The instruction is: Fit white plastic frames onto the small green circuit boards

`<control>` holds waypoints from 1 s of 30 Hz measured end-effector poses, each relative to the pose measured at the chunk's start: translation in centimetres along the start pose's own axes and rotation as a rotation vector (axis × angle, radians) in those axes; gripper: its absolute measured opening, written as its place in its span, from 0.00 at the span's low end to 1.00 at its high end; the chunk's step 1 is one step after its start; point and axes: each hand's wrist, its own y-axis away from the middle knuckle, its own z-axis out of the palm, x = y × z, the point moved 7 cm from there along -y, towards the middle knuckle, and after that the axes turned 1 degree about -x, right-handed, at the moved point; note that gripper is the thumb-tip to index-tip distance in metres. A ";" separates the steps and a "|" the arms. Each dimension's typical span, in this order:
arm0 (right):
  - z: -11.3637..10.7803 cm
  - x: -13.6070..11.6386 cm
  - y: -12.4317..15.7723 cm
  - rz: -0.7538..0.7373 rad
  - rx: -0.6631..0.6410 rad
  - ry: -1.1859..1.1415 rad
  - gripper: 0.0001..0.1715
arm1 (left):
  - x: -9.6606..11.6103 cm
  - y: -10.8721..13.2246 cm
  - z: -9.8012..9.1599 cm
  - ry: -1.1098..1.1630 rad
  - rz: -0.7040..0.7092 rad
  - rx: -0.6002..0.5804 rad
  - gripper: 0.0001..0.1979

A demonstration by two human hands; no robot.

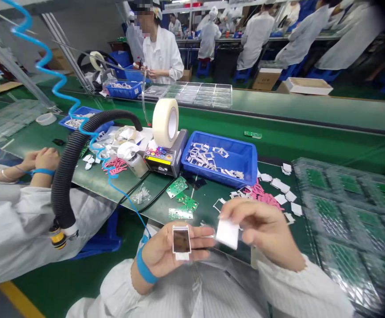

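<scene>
My left hand (165,249) is palm up with a blue wrist band, its fingers stretched out to the right. A small display screen in a white frame (181,242) rests across the palm and finger roots. Just to the right, my right hand (261,225) pinches a thin white square piece (227,234) at its upper edge, tilted and apart from the screen. Beyond the hands lie green circuit boards (181,214), pink strips (265,195) and loose white squares (280,185). A blue bin (219,176) holds many white frames (200,155).
Clear trays with green boards (348,181) stand at the right. A tape roll (165,123) sits on a grey device (162,163) behind the boards. A black hose (62,176) and blue coiled tube (51,62) hang at left, near a co-worker's hands (43,161).
</scene>
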 end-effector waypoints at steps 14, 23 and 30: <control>6.0 0.9 -2.0 -0.073 -0.143 0.475 0.10 | 1.8 1.3 -0.3 -0.208 0.263 0.205 0.22; 6.3 3.4 -0.3 -0.136 0.084 0.606 0.09 | 2.6 0.5 -0.4 -0.189 0.401 0.304 0.22; 4.4 2.5 0.3 0.065 0.007 0.617 0.12 | 3.1 1.8 -1.5 -0.139 0.414 0.302 0.21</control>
